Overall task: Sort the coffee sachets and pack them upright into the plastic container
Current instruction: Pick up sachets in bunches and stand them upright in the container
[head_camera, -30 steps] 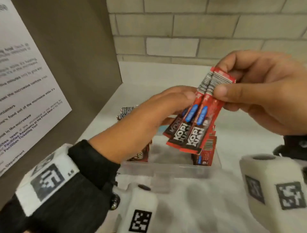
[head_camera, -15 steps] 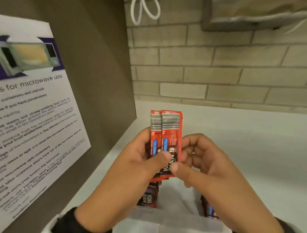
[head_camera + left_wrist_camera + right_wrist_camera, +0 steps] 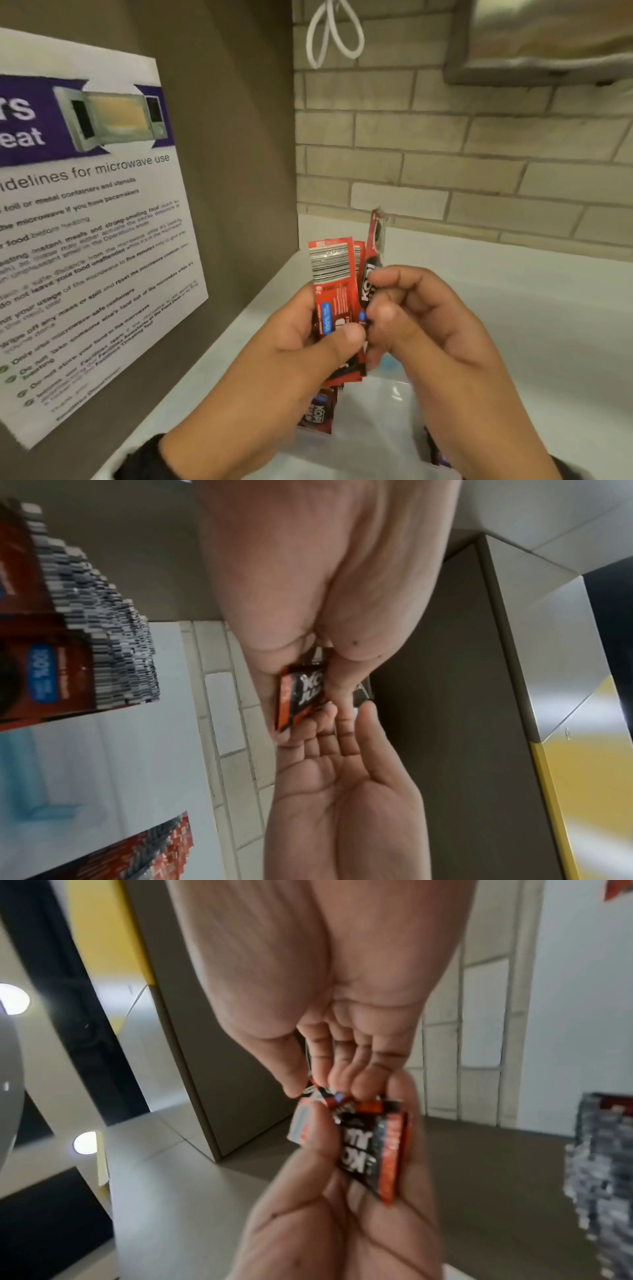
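Note:
In the head view my left hand (image 3: 342, 337) grips a small bundle of red coffee sachets (image 3: 330, 274) upright, barcode ends up, above the clear plastic container (image 3: 363, 414). My right hand (image 3: 382, 298) pinches one sachet (image 3: 374, 246) of that bundle, turned edge-on and raised above the others. More sachets (image 3: 317, 414) stand in the container's left end, and a few show at its right end (image 3: 436, 452). The right wrist view shows the bundle (image 3: 373, 1139) in my left palm. The left wrist view shows its lower end (image 3: 299, 696) between my left fingers.
A brown side panel with a microwave-use notice (image 3: 89, 240) stands close on the left. A brick wall (image 3: 445, 154) rises behind the white counter (image 3: 531, 325). A white cord loop (image 3: 334, 34) and a metal appliance (image 3: 548, 41) hang above.
Both hands have risen from over the container and the view has tilted up. The bundle passed into my left hand; my right hand now pulls one sachet sideways out of it.

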A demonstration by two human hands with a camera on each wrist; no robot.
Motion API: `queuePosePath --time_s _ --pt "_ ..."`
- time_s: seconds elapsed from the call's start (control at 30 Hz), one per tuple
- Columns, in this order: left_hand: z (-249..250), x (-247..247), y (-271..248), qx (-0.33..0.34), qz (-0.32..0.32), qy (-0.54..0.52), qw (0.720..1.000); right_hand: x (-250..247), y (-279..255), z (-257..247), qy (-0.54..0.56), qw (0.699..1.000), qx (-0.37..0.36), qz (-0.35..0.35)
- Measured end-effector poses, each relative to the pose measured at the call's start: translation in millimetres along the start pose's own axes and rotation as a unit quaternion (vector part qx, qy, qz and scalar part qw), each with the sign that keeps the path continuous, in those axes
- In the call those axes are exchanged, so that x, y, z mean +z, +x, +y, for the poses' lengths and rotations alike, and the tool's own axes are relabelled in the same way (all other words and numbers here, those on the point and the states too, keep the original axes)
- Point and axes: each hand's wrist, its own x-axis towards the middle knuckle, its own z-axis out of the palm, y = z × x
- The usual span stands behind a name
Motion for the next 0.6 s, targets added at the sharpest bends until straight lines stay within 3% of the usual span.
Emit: queuePosePath --time_s 0.1,0.17,0.27,0.33,0.4,0.53,0.6 --pt "4 -1 -8 0.002 0.053 0.003 0.999 1 0 -7 0.033 0.999 -0.003 -0.009" --pt "10 0 -13 -0.006 0.080 0.030 0.996 2 -1 -12 -0.028 0.999 -0.035 0.025" --pt "19 -2 -23 -0.024 0.030 0.089 0.995 -4 0 -23 -0.135 0.984 -0.083 0.080" --pt "21 -6 -30 -0.044 -0.017 0.120 0.992 -10 2 -25 -0.147 0.986 -0.071 0.040" --pt "25 -6 -33 -0.052 -0.016 0.108 0.993 -12 2 -25 -0.115 0.992 -0.048 0.010" --pt "28 -3 -24 -0.003 0.091 0.082 0.992 -17 2 -23 -0.069 0.994 -0.056 0.066" --pt "23 -6 -17 0.029 0.136 0.086 0.987 -20 0 -22 -0.055 0.996 -0.036 0.056"
